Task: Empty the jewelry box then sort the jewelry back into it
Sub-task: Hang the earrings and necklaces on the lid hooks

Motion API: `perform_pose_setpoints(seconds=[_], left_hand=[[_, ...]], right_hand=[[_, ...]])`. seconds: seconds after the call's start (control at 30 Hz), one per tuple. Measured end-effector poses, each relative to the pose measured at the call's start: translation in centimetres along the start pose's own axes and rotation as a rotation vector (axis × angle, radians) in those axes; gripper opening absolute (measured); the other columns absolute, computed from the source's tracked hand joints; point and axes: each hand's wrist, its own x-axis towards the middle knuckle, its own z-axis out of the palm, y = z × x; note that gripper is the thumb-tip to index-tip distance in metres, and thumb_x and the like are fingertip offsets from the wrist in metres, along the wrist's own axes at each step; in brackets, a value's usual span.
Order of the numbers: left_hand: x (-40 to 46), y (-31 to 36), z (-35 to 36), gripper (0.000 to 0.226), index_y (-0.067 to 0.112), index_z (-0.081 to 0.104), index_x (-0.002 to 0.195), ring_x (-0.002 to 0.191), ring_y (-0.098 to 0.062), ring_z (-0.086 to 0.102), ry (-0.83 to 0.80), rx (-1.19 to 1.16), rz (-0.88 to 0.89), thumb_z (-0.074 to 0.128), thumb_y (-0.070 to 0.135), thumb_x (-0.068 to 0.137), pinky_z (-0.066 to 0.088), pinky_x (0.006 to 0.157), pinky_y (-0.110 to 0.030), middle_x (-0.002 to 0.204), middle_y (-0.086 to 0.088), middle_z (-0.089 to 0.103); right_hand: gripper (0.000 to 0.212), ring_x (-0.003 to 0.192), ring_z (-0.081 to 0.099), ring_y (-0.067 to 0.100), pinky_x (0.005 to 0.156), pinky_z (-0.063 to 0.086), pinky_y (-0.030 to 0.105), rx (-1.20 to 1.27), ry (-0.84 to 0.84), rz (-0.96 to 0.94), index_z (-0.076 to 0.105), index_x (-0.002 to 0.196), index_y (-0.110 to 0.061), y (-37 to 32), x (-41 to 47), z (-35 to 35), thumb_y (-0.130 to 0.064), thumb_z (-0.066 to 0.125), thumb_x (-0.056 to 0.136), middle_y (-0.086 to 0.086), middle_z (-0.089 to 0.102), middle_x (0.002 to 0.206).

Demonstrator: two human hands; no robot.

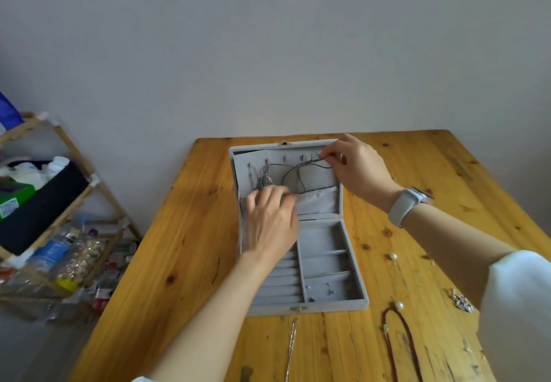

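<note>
Pinching with thumb and fingertips, the right hand (357, 170) has its grip closed on a thin grey cord necklace (301, 173) at the hooks near the top of the open lid. Further down, the left hand (271, 220) lies palm-down over the lid's pocket, its fingers curled onto the lower end of the same cord; whether that grip is truly closed on it I cannot tell.

Such cord looks light and limp, apt to tangle or snag on the hooks, so it is best taken near its ends and kept gently taut. Looping in slack dark-grey curves across the pale lining, it lies beside a turquoise pendant (264, 180).

On the wooden worktop (185, 232), the grey jewelry box (322, 262) lies open, its trays mostly bare.
</note>
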Motion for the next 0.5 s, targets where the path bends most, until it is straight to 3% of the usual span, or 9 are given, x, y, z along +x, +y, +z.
perform_pose_setpoints(seconds=[0.13, 0.27, 0.43, 0.5], left_hand=[[2.0, 0.8, -0.7, 0.031, 0.005, 0.057, 0.115, 0.096, -0.027, 0.058, 0.069, -0.193, -0.146, 0.055, 0.008, 0.085, 0.048, 0.077, -0.036, 0.111, -0.014, 0.055], [3.9, 2.1, 0.1, 0.047, 0.0, 0.046, 0.13, 0.104, -0.031, 0.054, -0.052, -0.324, -0.193, 0.059, 0.012, 0.087, 0.046, 0.085, -0.036, 0.116, -0.019, 0.052], [4.8, 3.6, 1.4, 0.04, 0.003, 0.063, 0.107, 0.091, -0.028, 0.057, -0.009, -0.493, -0.206, 0.045, 0.033, 0.088, 0.044, 0.08, -0.033, 0.097, -0.011, 0.062], [5.0, 4.0, 1.1, 0.028, 0.004, 0.067, 0.097, 0.077, -0.023, 0.058, 0.061, -0.575, -0.255, 0.051, 0.025, 0.088, 0.046, 0.07, -0.034, 0.086, -0.008, 0.065]], right_hand=[[0.016, 0.077, 0.049, 0.015, 0.071, 0.044, 0.032, 0.058, -0.042, -0.017, 0.068, 0.094, -0.009, 0.8, -0.4, -0.8, -0.007, 0.053, 0.089, 0.002, 0.055, 0.092], [0.016, 0.073, 0.059, 0.02, 0.067, 0.052, 0.027, 0.255, -0.024, 0.029, 0.067, 0.092, -0.005, 0.6, -0.4, -1.5, 0.001, 0.054, 0.086, 0.006, 0.058, 0.089], [0.017, 0.062, 0.065, 0.005, 0.066, 0.056, 0.018, 0.632, -0.023, 0.171, 0.062, 0.091, -0.009, 0.1, -0.1, -2.0, 0.003, 0.05, 0.089, 0.003, 0.063, 0.079], [0.014, 0.061, 0.066, 0.003, 0.064, 0.055, 0.016, 0.651, -0.021, 0.163, 0.06, 0.09, -0.008, 0.2, -0.2, -1.8, 0.003, 0.052, 0.088, 0.003, 0.063, 0.076]])
